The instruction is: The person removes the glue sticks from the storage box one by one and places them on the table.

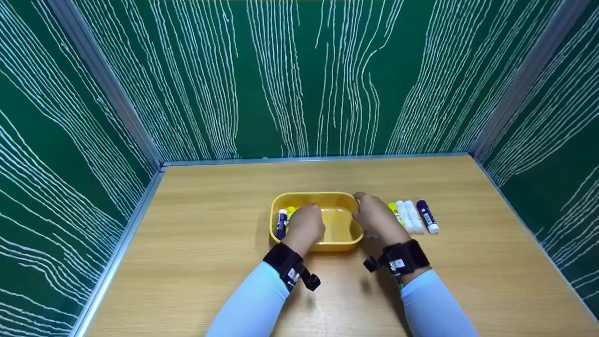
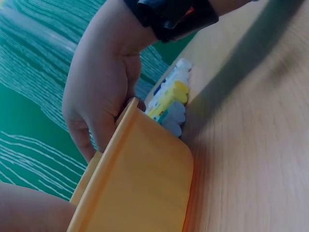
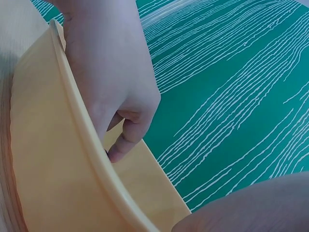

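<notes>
A yellow plastic tub (image 1: 318,247) stands on the table. My left hand (image 1: 306,227) reaches down into its left half, beside a dark blue glue stick (image 1: 281,225) with a white cap and a yellow one (image 1: 291,210). In the right wrist view the left hand (image 3: 113,72) bends down behind the tub's near wall (image 3: 53,125); its fingertips are partly hidden, and I cannot tell whether they hold anything. With my right hand (image 1: 376,217) I grip the tub's right rim, fingers over the edge in the left wrist view.
Right of the tub lies a row of glue sticks: a yellow one (image 1: 394,211), white ones (image 1: 413,216) and a dark purple one (image 1: 427,216) at the end. The right hand covers part of the row. Green panels (image 1: 309,79) with white wavy lines enclose the wooden table (image 1: 215,224).
</notes>
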`<state>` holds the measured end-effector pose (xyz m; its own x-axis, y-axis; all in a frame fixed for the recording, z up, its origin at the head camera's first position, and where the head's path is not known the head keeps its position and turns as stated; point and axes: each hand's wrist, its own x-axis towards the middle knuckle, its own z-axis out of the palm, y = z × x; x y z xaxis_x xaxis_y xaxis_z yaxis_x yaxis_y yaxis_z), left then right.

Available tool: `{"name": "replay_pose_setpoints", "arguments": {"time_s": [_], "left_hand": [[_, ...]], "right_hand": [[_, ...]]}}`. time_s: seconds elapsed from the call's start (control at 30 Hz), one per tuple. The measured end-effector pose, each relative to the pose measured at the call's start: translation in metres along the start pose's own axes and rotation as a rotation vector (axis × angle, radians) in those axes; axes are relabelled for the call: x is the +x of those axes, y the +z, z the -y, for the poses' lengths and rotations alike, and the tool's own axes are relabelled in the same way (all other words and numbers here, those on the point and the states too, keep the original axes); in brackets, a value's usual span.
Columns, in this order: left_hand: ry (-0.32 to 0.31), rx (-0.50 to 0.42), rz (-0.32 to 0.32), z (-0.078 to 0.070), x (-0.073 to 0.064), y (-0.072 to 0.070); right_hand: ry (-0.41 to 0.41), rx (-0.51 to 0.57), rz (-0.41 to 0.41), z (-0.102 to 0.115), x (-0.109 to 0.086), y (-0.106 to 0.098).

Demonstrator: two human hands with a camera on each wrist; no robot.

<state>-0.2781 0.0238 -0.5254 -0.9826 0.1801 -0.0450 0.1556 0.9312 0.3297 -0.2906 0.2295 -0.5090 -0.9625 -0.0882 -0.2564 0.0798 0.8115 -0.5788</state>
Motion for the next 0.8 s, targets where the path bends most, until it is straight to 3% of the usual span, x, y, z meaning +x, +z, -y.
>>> {"name": "replay_pose_setpoints", "arguments": {"time_s": [0.23,0.5,0.8], "left_hand": [[-0.004,-0.026,0.017,0.003,-0.001,-0.002],[-0.076,-0.275,0.071,0.011,-0.006,-0.014],[-0.18,-0.419,0.025,0.029,-0.019,-0.039]], "right_hand": [[0.047,0.038,0.017,0.002,0.0,0.0],[0.069,0.052,0.029,0.003,0.001,-0.001],[0.074,0.076,0.044,0.001,0.002,-0.002]]}}
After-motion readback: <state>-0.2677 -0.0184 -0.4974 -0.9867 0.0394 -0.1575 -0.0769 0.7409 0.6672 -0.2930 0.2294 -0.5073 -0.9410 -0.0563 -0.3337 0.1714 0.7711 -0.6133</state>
